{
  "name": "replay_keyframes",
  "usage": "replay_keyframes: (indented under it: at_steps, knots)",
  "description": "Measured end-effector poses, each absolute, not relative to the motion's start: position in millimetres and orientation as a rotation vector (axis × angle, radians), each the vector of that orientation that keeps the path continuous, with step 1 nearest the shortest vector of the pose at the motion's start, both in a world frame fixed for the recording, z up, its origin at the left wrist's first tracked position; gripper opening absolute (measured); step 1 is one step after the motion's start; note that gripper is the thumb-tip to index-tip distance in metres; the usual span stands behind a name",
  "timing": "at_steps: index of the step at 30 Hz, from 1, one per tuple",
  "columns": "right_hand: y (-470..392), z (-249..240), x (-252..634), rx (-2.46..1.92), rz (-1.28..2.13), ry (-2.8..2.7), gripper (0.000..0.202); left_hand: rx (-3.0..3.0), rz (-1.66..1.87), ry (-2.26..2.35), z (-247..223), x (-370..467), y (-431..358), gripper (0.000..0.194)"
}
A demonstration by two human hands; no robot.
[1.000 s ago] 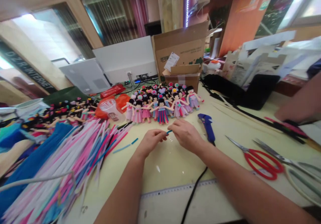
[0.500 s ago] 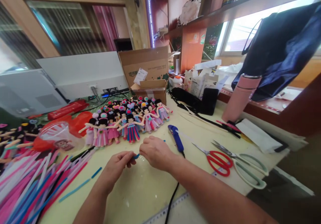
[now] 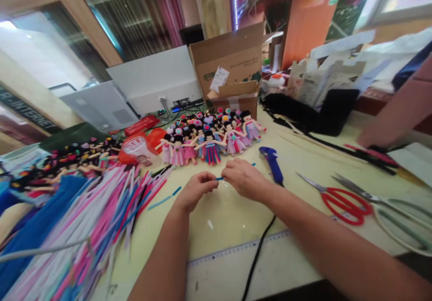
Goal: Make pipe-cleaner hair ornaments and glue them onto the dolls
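Between my two hands runs a short blue pipe-cleaner piece (image 3: 220,178). My left hand (image 3: 199,189) pinches one end, fingers closed. The other end is in the closed fingertips of my right hand (image 3: 241,178). Just behind stand several small dolls (image 3: 209,147) in pink, purple and striped skirts. Right of my right hand lies a blue glue gun (image 3: 272,163) with a black cord. A longer blue strip (image 3: 165,200) rests on the table left of my left hand.
Red-handled scissors (image 3: 347,204) and pale green-handled scissors (image 3: 388,211) lie at the right. Many coloured pipe cleaners (image 3: 84,220) are heaped at the left. A ruler (image 3: 236,249) crosses the table front. Behind the dolls stands a cardboard box (image 3: 232,65).
The camera view has turned left, so the scene sits farther right in the picture, and more of the left pile shows. Both hands still hold the blue piece, now stretched straighter between them.
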State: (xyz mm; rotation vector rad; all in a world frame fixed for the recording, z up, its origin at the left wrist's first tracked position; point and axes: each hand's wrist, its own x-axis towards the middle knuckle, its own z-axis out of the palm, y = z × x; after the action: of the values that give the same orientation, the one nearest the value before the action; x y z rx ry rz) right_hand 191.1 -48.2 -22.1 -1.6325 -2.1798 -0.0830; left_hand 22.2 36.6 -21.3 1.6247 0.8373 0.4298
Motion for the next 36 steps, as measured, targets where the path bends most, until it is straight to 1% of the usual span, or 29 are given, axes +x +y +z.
replay_keyframes:
  at_steps: [5, 11, 17, 19, 29, 36]
  knots:
    - [-51, -20, 191, -1.653, -0.100, -2.197, 0.022, 1.672, 0.408, 0.895, -19, 22, 35, 0.030]
    - [-53, -17, 189, -1.713, -0.126, -2.237, 0.016, 1.759, 0.321, 0.897, -17, 24, 30, 0.019]
    - [-52, -21, 188, -1.687, -0.124, -2.212, 0.015, 1.861, 0.269, 0.903, -15, 22, 28, 0.018]
    - [-52, -21, 188, -1.700, -0.119, -2.184, 0.016, 1.858, 0.310, 0.924, -16, 23, 29, 0.018]
    - [-47, -30, 182, -1.702, -0.182, -2.011, 0.016, 1.665, 0.732, 0.999, -30, 35, 31, 0.021]
    - [-44, -39, 162, -1.675, -0.235, -1.912, 0.021, 1.537, 0.921, 1.041, -37, 46, 23, 0.019]
